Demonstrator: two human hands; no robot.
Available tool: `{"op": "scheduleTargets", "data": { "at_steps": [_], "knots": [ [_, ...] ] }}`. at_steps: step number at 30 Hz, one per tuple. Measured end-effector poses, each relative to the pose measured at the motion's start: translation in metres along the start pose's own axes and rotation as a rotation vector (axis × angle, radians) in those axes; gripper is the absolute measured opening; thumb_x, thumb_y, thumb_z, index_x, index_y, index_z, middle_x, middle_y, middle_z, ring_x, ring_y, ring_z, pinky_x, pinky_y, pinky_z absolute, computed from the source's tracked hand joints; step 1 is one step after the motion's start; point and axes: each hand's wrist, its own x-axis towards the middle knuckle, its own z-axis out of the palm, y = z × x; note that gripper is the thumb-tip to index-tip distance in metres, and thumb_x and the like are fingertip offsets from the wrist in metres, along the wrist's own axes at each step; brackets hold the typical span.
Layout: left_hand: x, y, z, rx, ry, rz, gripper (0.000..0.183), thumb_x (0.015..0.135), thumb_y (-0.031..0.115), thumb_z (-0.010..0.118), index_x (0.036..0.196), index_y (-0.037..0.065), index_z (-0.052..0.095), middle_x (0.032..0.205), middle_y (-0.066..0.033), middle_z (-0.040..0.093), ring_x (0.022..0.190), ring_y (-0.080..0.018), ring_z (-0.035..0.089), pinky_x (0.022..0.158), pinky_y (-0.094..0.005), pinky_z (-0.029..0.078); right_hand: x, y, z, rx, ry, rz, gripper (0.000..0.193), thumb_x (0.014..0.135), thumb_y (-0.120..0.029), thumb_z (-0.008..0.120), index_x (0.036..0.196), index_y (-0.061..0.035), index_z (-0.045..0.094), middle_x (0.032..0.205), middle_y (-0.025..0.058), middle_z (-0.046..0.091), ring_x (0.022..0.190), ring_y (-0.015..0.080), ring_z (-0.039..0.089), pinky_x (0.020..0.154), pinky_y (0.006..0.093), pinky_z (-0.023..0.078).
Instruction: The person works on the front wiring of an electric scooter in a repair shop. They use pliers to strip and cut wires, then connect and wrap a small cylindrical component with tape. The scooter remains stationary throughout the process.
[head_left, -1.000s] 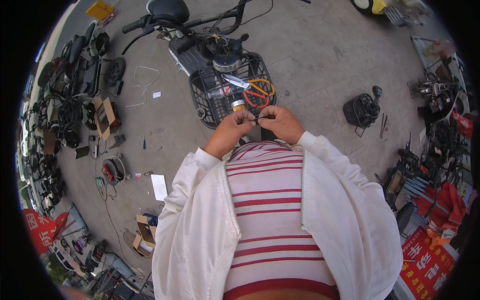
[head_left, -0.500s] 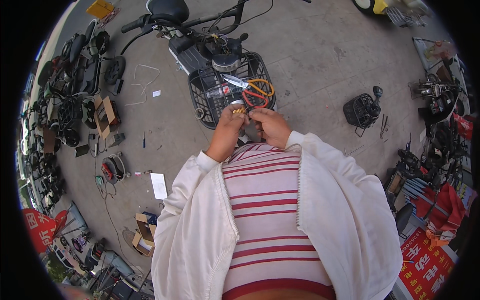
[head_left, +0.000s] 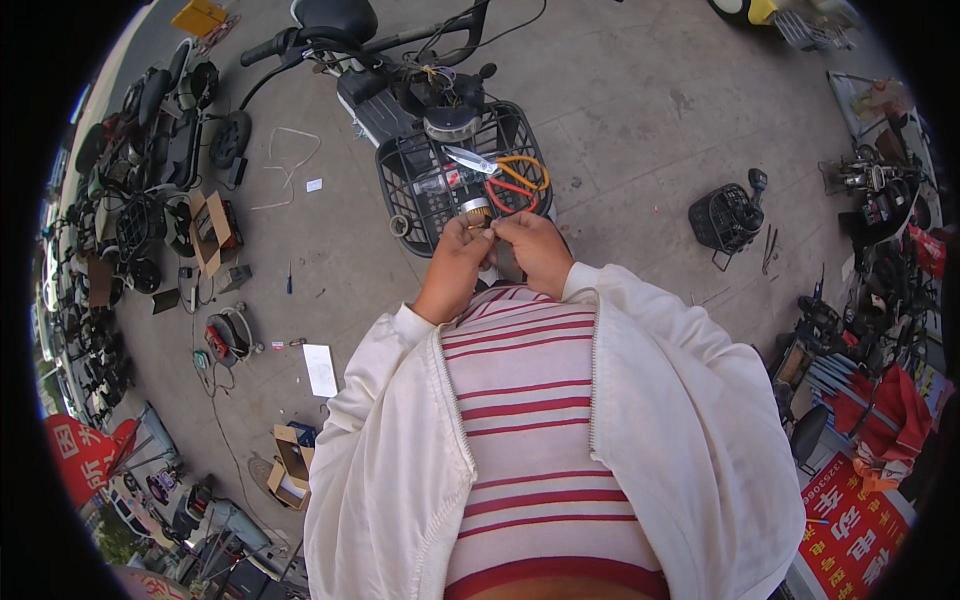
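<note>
My left hand [head_left: 456,262] and my right hand [head_left: 538,254] meet at the near rim of a black wire basket [head_left: 388,190] on an electric bike. Both are closed, fingertips pinched together; whatever lies between them is too small or hidden to make out. Just beyond my left fingers is a small round silver-and-gold ridged piece [head_left: 474,207]; I cannot tell whether they touch it. Scissors [head_left: 470,160] with orange and red handles lie across the basket. Beneath the blades is a clear packet [head_left: 432,184]. A ring of tape [head_left: 399,226] hangs at the basket's left rim.
Behind the basket are the bike's round headlamp [head_left: 452,122] and loose wires [head_left: 436,74]. A cordless drill [head_left: 757,186] stands with a black basket [head_left: 716,222] on the ground at right. Leftward lie an open carton [head_left: 211,235], a screwdriver [head_left: 289,278] and white paper [head_left: 319,371].
My hands have drawn slightly closer together, the right shifting a little left. More of the silver-and-gold piece shows beyond my left fingers. The scissors stay put.
</note>
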Motion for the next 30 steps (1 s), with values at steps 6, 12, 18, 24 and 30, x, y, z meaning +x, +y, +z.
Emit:
{"op": "scheduleTargets", "data": {
  "at_steps": [6, 12, 18, 24, 30],
  "knots": [
    [0.004, 0.0, -0.002, -0.109, 0.028, 0.0, 0.017, 0.095, 0.009, 0.054, 0.109, 0.0, 0.052, 0.084, -0.003, 0.055, 0.071, -0.0105, 0.05, 0.065, -0.0238, 0.041, -0.001, -0.001, 0.004, -0.065, 0.019, -0.005, 0.022, 0.09, -0.018, 0.063, 0.093, 0.0024, 0.056, 0.08, 0.0072, 0.062, 0.071, 0.0134, 0.058, 0.066, 0.028, 0.048],
    [0.004, 0.0, -0.006, -0.162, 0.034, 0.003, 0.014, 0.095, 0.009, 0.053, 0.107, 0.001, 0.054, 0.085, -0.0027, 0.055, 0.071, -0.011, 0.049, 0.066, -0.024, 0.041, -0.005, -0.007, 0.01, -0.056, -0.005, 0.017, 0.02, 0.091, -0.017, 0.06, 0.093, 0.0033, 0.056, 0.078, 0.0078, 0.062, 0.072, 0.0138, 0.059, 0.067, 0.0276, 0.048],
    [0.005, -0.001, -0.01, -0.182, 0.028, -0.003, 0.014, 0.095, 0.009, 0.053, 0.107, 0.001, 0.054, 0.085, -0.0026, 0.055, 0.071, -0.0108, 0.049, 0.065, -0.0236, 0.04, -0.009, -0.009, 0.016, -0.055, 0.003, 0.013, 0.021, 0.092, -0.017, 0.059, 0.092, 0.0039, 0.058, 0.078, 0.008, 0.063, 0.071, 0.0135, 0.059, 0.067, 0.0275, 0.047],
    [0.005, 0.001, -0.011, -0.189, 0.037, 0.009, 0.014, 0.095, 0.008, 0.052, 0.107, 0.001, 0.054, 0.085, -0.0029, 0.055, 0.07, -0.0106, 0.049, 0.064, -0.0233, 0.04, -0.002, -0.002, 0.012, -0.097, 0.012, 0.028, 0.022, 0.093, -0.019, 0.059, 0.091, 0.0021, 0.06, 0.076, 0.0038, 0.061, 0.066, 0.009, 0.052, 0.059, 0.0249, 0.041],
    [0.006, 0.001, -0.013, -0.192, 0.076, 0.017, 0.013, 0.093, 0.007, 0.054, 0.105, 0.001, 0.055, 0.079, -0.0019, 0.055, 0.065, -0.0097, 0.048, 0.059, -0.023, 0.04, -0.003, -0.001, 0.01, -0.219, -0.012, -0.034, 0.024, 0.093, -0.021, 0.061, 0.094, 0.0027, 0.062, 0.076, 0.0024, 0.061, 0.066, 0.0069, 0.05, 0.057, 0.0239, 0.039]
  ]
}}
